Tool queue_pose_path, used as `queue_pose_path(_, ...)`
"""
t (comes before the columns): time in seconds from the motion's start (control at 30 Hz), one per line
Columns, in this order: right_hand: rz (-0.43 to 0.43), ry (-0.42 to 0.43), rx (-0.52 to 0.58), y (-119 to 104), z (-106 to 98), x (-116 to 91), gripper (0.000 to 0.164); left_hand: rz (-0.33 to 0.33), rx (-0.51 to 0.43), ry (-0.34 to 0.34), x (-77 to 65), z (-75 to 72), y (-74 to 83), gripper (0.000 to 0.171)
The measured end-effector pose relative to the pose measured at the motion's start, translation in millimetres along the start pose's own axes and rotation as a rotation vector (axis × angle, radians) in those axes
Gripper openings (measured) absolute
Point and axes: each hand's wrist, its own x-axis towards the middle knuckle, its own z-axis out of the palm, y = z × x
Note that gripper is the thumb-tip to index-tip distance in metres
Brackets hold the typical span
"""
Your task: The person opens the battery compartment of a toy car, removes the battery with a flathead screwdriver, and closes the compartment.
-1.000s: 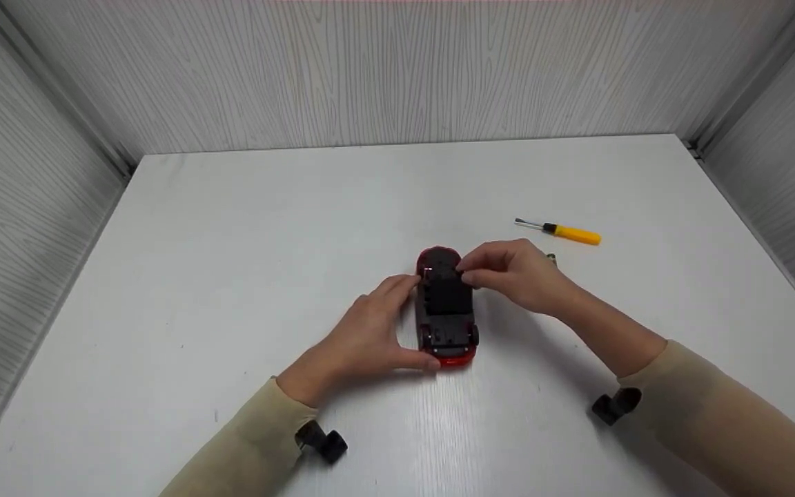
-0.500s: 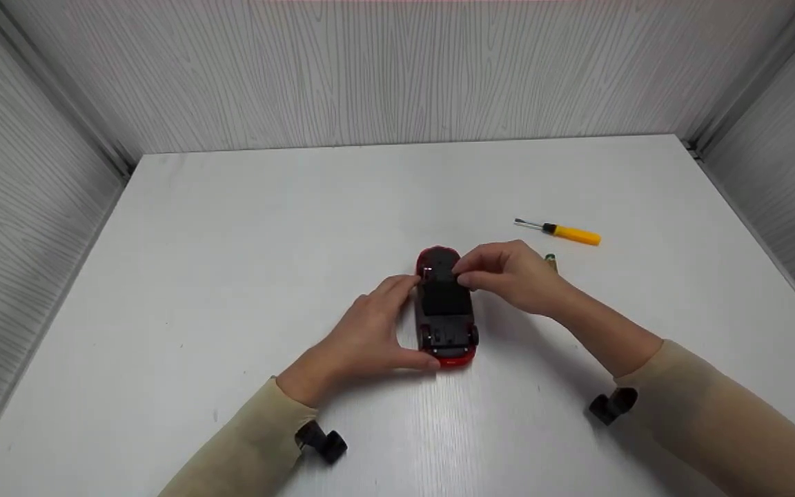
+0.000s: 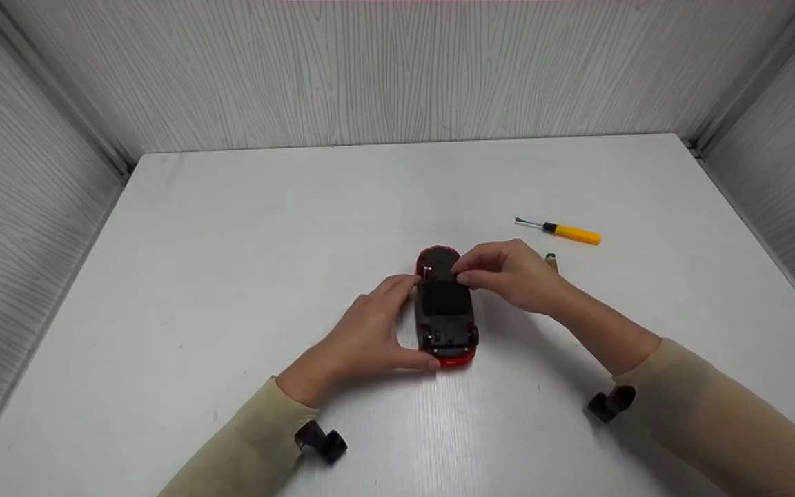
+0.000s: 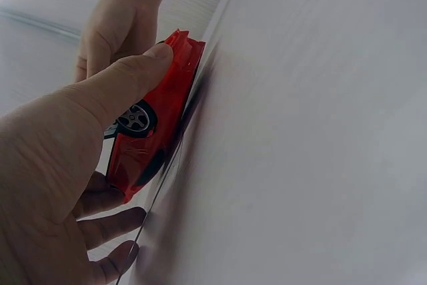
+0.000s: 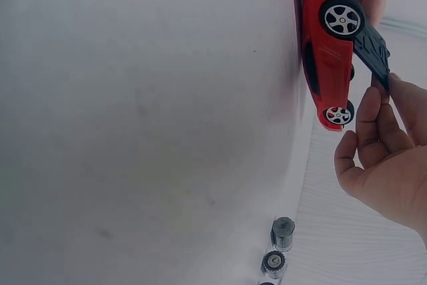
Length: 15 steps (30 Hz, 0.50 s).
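A red toy car lies upside down on the white table, its black underside facing up. My left hand holds it from the left, thumb at the near end and fingers along the far side. The right wrist view shows a black battery cover tilted up from the underside, one edge at the car and the other raised. Between thumb and fingers my right hand pinches its raised edge. In the left wrist view the left thumb presses the red body beside a wheel.
A screwdriver with a yellow handle lies at the right, beyond the right hand. Just behind that hand is a small green-and-gold cylinder, partly hidden; the right wrist view shows small cylinders that look like batteries. Pale panels enclose the table.
My right hand has shifted slightly left with the battery cover, and more of the green-and-gold cylinder shows. The left hand and the car stay in place.
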Motion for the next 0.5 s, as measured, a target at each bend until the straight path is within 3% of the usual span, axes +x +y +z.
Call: queue_pose_path(0.5,0.016,0.007,-0.02,5.0,0.0,2.1,0.018,-0.009,0.0,-0.007,-0.6,-0.7,0.6,0.118)
